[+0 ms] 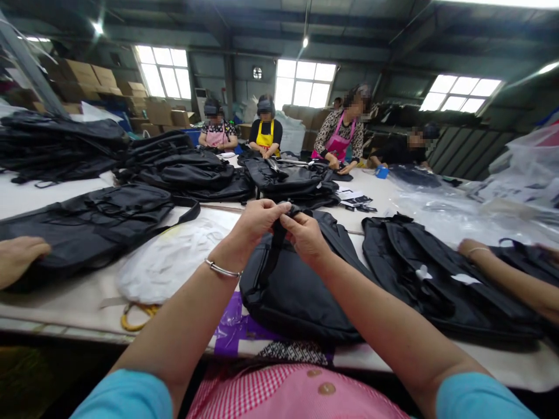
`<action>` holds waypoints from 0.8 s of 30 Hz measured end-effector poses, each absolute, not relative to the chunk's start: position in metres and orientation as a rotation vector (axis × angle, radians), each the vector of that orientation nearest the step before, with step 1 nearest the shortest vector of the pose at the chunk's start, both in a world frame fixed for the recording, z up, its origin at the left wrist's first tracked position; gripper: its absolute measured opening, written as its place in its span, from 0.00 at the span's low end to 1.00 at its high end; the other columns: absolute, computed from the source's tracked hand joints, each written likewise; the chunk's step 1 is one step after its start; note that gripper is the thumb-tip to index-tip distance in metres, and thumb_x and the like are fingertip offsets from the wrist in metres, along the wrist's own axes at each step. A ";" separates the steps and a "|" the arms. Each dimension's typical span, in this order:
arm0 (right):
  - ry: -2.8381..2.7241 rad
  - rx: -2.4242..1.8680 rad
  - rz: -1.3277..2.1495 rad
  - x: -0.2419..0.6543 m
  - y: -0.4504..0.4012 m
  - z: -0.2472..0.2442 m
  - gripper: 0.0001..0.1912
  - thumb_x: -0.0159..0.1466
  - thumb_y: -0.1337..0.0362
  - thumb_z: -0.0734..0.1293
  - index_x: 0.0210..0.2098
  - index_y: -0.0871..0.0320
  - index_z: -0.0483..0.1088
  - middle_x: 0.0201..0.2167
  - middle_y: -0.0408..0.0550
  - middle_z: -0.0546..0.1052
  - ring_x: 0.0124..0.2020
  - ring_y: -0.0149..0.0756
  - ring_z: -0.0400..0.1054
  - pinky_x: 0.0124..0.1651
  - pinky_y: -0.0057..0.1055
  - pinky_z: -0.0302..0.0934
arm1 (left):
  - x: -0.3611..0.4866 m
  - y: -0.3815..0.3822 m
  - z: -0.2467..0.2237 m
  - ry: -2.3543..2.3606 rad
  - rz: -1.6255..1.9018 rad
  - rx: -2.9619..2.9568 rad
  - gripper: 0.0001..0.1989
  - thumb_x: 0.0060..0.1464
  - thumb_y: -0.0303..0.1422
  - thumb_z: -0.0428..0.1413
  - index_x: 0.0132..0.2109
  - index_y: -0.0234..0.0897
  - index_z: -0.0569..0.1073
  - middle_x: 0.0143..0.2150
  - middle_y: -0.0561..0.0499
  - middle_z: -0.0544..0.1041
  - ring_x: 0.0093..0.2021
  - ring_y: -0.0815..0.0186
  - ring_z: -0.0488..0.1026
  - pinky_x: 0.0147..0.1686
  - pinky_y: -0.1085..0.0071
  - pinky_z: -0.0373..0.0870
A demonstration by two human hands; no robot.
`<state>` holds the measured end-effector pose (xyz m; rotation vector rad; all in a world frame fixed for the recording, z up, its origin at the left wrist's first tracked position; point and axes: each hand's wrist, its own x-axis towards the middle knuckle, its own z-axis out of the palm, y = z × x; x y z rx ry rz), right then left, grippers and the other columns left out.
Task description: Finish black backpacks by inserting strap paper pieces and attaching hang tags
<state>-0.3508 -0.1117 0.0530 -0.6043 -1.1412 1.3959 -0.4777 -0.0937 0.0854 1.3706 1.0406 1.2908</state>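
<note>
A black backpack [305,291] lies on the table in front of me. Above its upper end my left hand [261,220] and my right hand [306,234] meet, fingers pinched on a black strap [275,250] with a dark piece at its end. The strap hangs down from my fingers over the bag. A silver bangle circles my left wrist. Fine detail of what sits between my fingertips is too small to tell.
White bundle [170,256] and yellow ring [138,317] lie left; purple tape [231,326] marks the table edge. Another person's hand [21,256] rests by a bag at left, another's arm [506,273] at right. Black bags [187,169] are piled ahead; several people work beyond.
</note>
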 end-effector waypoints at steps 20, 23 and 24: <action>-0.525 -0.826 1.423 -0.325 -0.052 0.069 0.06 0.66 0.65 0.63 0.32 0.57 0.65 0.19 0.41 0.74 0.22 0.33 0.71 0.28 0.32 0.69 | -0.506 -0.152 -0.054 1.207 0.945 1.812 0.18 0.60 0.47 0.49 0.30 0.39 0.72 0.16 0.57 0.67 0.17 0.70 0.64 0.21 0.74 0.61; -0.543 -0.840 1.427 -0.326 -0.052 0.069 0.08 0.67 0.65 0.62 0.31 0.58 0.65 0.20 0.42 0.75 0.23 0.34 0.73 0.28 0.33 0.69 | -0.508 -0.152 -0.055 1.208 0.946 1.798 0.17 0.60 0.46 0.49 0.32 0.39 0.73 0.16 0.56 0.69 0.17 0.69 0.66 0.23 0.73 0.63; -0.550 -0.846 1.430 -0.326 -0.053 0.067 0.08 0.67 0.65 0.62 0.31 0.58 0.65 0.21 0.43 0.76 0.24 0.34 0.73 0.29 0.33 0.69 | -0.508 -0.152 -0.055 1.211 0.938 1.794 0.17 0.59 0.46 0.50 0.32 0.39 0.73 0.16 0.56 0.70 0.18 0.68 0.67 0.23 0.73 0.64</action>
